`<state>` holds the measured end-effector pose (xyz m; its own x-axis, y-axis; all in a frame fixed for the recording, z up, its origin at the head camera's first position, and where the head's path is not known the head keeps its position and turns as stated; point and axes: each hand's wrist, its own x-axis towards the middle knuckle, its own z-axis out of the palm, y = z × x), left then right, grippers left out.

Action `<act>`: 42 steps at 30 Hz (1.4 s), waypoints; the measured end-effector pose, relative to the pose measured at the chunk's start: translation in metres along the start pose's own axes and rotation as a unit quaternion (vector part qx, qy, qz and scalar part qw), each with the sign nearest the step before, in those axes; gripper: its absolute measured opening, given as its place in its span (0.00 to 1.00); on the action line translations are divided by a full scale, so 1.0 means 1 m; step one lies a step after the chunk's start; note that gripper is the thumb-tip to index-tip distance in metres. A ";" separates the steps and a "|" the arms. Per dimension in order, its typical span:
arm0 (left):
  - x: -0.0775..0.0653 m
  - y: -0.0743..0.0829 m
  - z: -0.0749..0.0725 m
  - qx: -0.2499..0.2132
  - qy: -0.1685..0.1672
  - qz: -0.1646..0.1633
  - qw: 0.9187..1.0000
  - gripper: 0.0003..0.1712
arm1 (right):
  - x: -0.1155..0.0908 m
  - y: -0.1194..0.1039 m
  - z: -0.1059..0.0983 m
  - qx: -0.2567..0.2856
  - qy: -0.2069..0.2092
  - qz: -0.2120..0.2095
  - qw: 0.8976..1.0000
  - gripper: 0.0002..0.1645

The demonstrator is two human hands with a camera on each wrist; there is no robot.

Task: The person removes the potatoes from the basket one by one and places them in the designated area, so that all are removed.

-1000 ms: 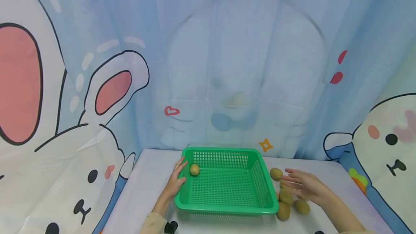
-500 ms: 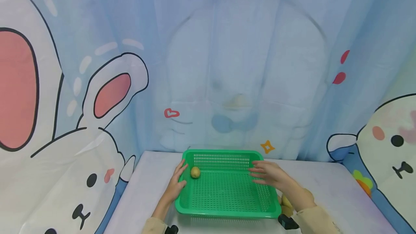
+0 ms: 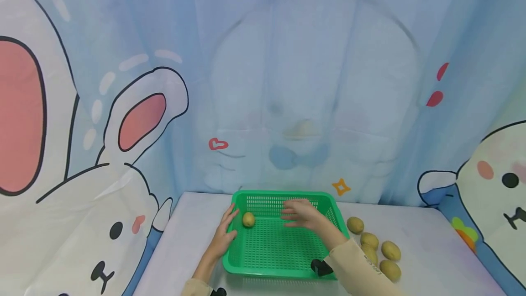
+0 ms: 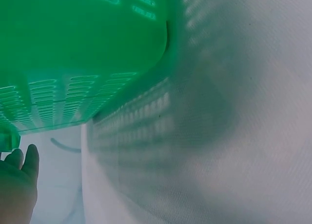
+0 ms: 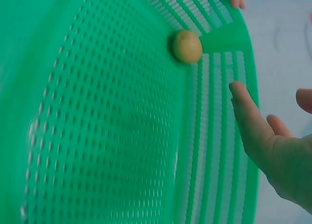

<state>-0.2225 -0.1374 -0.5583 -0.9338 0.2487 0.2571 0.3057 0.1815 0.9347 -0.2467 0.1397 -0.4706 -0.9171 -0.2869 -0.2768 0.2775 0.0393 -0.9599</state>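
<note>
A green perforated plastic basket (image 3: 271, 275) stands on the table. One small yellow-brown potato (image 3: 248, 219) lies in its far left corner; in the right wrist view the potato (image 5: 187, 47) sits against the basket wall. My left hand (image 3: 222, 237) rests at the left rim, its fingers spread along it and fairly straight. Over the inside of the basket hovers my right hand (image 3: 303, 214), fingers extended toward the left, with nothing visible in it. The right wrist view shows that hand (image 5: 278, 146) with loose fingers, apart from the potato.
On the white table (image 3: 427, 250), to the right of the basket, lie several loose potatoes (image 3: 391, 251). A blue curtain (image 3: 304, 81) with cartoon rabbits hangs directly behind the table.
My right hand has moved left from over the loose potatoes, across the right rim, to above the basket's inside. My left hand stays at the left rim.
</note>
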 end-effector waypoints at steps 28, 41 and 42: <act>0.001 -0.001 -0.002 -0.016 -0.009 -0.015 1.000 0.41 | 0.076 0.041 0.092 -0.013 0.091 0.026 0.995 0.32; 0.002 -0.006 -0.002 -0.019 -0.009 -0.008 1.000 0.41 | 0.090 0.052 0.101 -0.042 0.155 0.035 0.986 0.25; 0.002 -0.006 -0.002 -0.019 -0.008 -0.007 1.000 0.41 | 0.092 0.053 0.102 -0.052 0.166 0.034 0.984 0.24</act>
<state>-0.2268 -0.1402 -0.5629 -0.9349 0.2614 0.2399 0.2847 0.1490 0.9470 -0.2870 0.0176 -0.5427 -0.9454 0.0469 -0.3225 0.3259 0.1508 -0.9333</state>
